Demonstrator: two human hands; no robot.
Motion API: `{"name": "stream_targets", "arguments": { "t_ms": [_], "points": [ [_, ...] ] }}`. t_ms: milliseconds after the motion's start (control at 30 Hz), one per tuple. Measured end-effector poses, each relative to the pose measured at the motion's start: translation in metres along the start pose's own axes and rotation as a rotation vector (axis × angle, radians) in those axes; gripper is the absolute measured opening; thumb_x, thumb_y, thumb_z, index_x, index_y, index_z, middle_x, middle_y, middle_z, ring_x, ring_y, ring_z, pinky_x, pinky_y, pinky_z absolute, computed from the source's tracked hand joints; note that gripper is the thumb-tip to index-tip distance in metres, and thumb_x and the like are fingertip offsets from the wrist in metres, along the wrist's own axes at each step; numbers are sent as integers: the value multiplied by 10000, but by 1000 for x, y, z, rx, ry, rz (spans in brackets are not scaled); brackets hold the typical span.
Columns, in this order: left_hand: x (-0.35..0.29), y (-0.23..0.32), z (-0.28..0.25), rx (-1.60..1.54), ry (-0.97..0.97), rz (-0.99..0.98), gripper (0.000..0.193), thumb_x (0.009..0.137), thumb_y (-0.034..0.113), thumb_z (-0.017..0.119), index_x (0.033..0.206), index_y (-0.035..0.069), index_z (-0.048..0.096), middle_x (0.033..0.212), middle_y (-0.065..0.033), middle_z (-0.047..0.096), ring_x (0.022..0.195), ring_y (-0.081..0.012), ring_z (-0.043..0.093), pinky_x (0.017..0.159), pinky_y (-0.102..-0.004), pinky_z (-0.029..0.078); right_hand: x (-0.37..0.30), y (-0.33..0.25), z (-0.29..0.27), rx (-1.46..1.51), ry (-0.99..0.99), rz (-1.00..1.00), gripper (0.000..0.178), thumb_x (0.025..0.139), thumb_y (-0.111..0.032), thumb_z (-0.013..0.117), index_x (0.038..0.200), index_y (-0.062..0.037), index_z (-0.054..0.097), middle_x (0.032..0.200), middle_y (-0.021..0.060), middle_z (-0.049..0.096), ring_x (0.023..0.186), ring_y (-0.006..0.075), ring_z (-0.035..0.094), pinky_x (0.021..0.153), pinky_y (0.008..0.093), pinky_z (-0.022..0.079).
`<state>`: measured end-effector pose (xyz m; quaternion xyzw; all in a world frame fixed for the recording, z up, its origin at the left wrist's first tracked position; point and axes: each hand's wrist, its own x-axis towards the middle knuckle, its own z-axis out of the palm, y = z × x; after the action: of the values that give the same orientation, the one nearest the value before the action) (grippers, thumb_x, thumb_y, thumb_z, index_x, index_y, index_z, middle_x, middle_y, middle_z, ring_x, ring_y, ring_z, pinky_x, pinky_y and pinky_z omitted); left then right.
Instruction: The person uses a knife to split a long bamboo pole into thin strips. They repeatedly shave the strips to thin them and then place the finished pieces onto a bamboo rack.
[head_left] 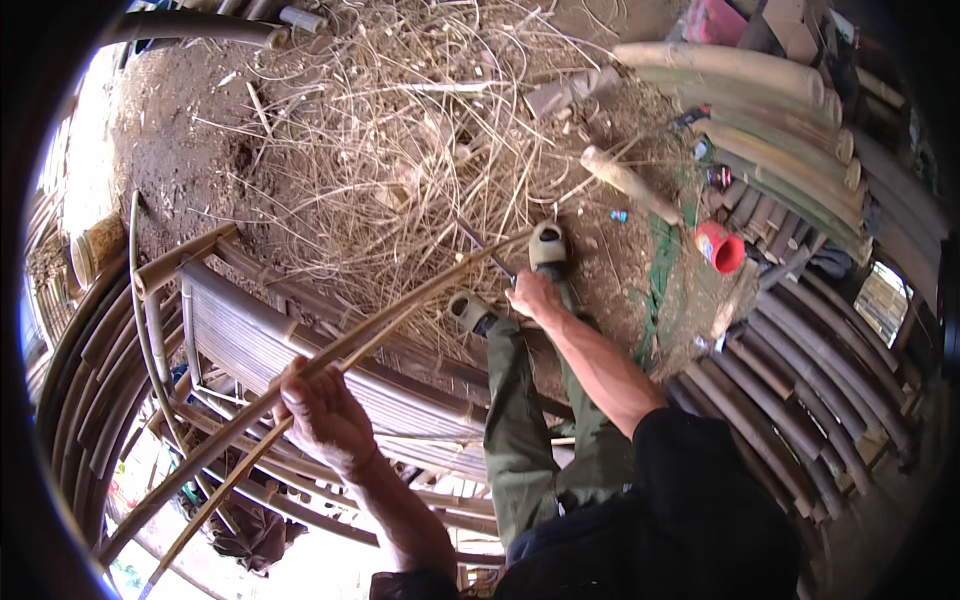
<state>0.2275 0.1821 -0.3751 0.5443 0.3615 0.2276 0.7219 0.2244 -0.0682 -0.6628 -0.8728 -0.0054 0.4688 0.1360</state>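
Note:
My left hand is closed around a long split bamboo pole, which slants from the lower left up toward my feet. A thinner, lighter bamboo strip runs beneath it through the same hand, and the two come together near the far end. My right hand grips a knife with a narrow dark blade. That blade crosses the bamboo close to its far end, beside my shoes. Whether the blade is inside the split or only against it, I cannot tell. My fingers hide the knife's handle.
A bamboo bench stands under the pole on the left. Curly shavings cover the ground ahead. Thick bamboo poles are stacked at right, near a red container on its side and a short cut log.

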Motion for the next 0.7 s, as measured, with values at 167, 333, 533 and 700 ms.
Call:
{"name": "stream_targets", "arguments": {
  "t_ms": [167,333,533,700],
  "points": [
    [5,-1,-22,-79,95,17,387,972,295,590,1067,-80,577,573,64,262,503,-30,236,509,-202,275,19,12,-41,530,-584,115,260,812,-175,644,597,-38,594,477,90,567,349,204,509,417,376,471],
    [-7,21,-36,-23,110,141,337,982,270,575,1154,-20,571,620,47,367,515,-43,269,502,-224,310,-30,3,-17,46,-27,-87,332,839,-265,672,927,42,586,750,222,665,693,357,678,612,432,571],
    [-40,176,-50,-229,260,258,419,1008,381,487,1046,-26,575,560,50,227,480,-55,213,465,-222,278,-43,3,-66,100,111,-62,315,793,-287,693,882,0,597,799,229,664,785,385,671,693,472,550],
    [-105,251,-107,-395,177,436,349,1004,384,499,995,46,584,578,60,225,487,-40,207,469,-209,263,-104,-51,-131,1017,-509,80,236,856,-235,626,891,-14,551,641,87,572,469,185,574,378,370,463]
  ]
}}
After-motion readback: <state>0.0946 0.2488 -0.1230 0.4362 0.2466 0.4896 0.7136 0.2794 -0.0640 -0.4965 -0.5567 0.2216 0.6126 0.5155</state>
